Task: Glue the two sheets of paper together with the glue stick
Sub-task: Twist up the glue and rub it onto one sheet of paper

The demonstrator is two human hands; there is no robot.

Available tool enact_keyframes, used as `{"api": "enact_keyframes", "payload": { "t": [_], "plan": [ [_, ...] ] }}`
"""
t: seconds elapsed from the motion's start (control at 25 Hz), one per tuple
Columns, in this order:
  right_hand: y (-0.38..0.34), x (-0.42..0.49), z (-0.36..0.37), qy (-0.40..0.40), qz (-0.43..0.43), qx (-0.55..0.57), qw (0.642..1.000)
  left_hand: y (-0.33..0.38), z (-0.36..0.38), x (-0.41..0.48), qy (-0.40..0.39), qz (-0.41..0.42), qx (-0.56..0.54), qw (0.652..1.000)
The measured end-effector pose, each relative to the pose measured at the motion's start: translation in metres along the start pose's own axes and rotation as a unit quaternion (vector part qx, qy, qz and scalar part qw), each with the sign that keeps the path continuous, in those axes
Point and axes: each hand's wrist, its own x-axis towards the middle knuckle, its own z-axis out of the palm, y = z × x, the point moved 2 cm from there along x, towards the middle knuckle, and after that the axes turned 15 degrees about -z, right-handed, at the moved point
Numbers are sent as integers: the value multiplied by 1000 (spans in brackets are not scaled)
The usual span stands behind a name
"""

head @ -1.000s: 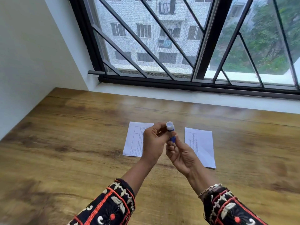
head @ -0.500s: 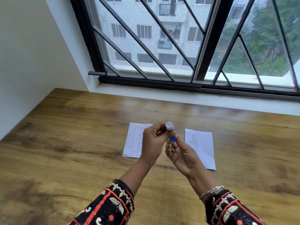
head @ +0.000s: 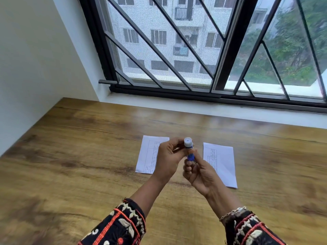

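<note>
Two white printed sheets lie side by side on the wooden table: the left sheet (head: pixel 148 154) and the right sheet (head: pixel 222 162), a gap between them. Above that gap I hold a small glue stick (head: pixel 188 147) upright, its white cap on top and its blue base below. My left hand (head: pixel 169 157) grips the upper part near the cap. My right hand (head: pixel 199 171) pinches the blue base from below. My left hand hides part of the left sheet.
The wooden table (head: pixel 70 156) meets a white wall on the left and a white sill (head: pixel 194 107) under a black barred window at the back. Patterned sleeves cover both my forearms; a bracelet sits on my right wrist.
Both hands keep the same hold on the glue stick and have shifted only slightly; the cap sits a touch higher above the blue base. The sheets have not moved.
</note>
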Motion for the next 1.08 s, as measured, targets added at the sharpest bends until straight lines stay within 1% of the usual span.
{"api": "enact_keyframes", "payload": {
  "t": [0.08,0.16,0.28,0.36,0.48,0.64,0.72,0.84,0.96,1.0,1.04,1.08],
  "plan": [
    [-2,-1,1,-5,-16,20,1000,-1,-2,1,12,7,2,1000],
    [-2,-1,3,-8,-14,31,999,-2,-2,2,10,7,3,1000],
    [-1,-2,5,-10,16,28,999,-3,-2,1,-10,-2,3,1000],
    [0,-3,6,-13,40,3,999,-4,-2,1,-19,-4,3,1000],
    [1,-5,7,-16,76,-32,997,-4,-4,0,-18,-2,8,1000],
    [2,-6,8,-20,89,-35,995,-2,-6,0,-13,-5,2,1000],
    [2,-6,9,-19,81,-18,996,-2,-6,1,-10,-6,-4,1000],
    [0,-6,12,-19,42,40,998,-4,-7,2,6,-17,-25,1000],
    [-4,-3,13,-22,8,82,996,-9,-4,1,-2,-21,-55,998],
    [-7,0,12,-17,-1,89,996,-12,-6,2,2,-16,-46,999],
    [-11,3,9,-9,-10,90,996,-18,-10,4,24,-10,-4,1000],
    [-15,7,6,2,-17,87,996,-25,-17,8,64,-7,78,995]
  ]
}}
